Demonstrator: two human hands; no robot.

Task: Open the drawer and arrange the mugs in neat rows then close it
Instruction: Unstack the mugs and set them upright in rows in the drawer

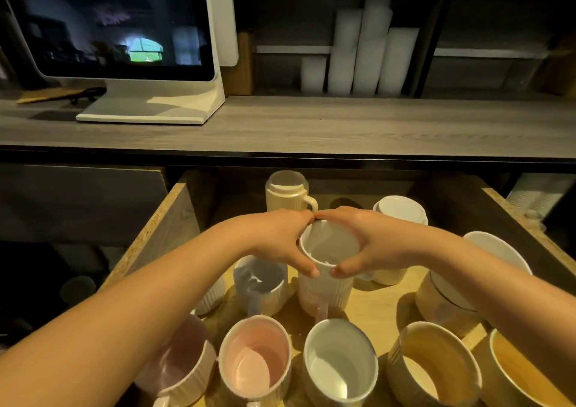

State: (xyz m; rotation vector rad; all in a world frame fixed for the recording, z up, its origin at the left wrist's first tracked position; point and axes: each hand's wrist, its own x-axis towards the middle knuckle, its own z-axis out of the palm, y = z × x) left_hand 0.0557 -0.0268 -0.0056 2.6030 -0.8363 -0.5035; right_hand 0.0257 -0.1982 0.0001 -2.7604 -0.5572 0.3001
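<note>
The wooden drawer (162,229) stands pulled open below the counter, full of ribbed mugs. Both my hands grip the rim of one white ribbed mug (327,288) in the drawer's middle: my left hand (280,238) curls round its left side, my right hand (371,241) round its right, fingertips meeting behind it. A blue-grey mug (260,285) stands just left of it. In the near row sit a purple mug (184,353), a pink mug (255,356), a white mug (341,363) and two yellow mugs (433,366). A lidded cream jug (288,193) stands at the back.
Upturned white mugs (402,210) and stacked bowls (448,294) fill the drawer's right side. Above is a grey wooden counter (343,126) with a white monitor (124,32) on the left and stacked white cups (361,48) on a shelf behind.
</note>
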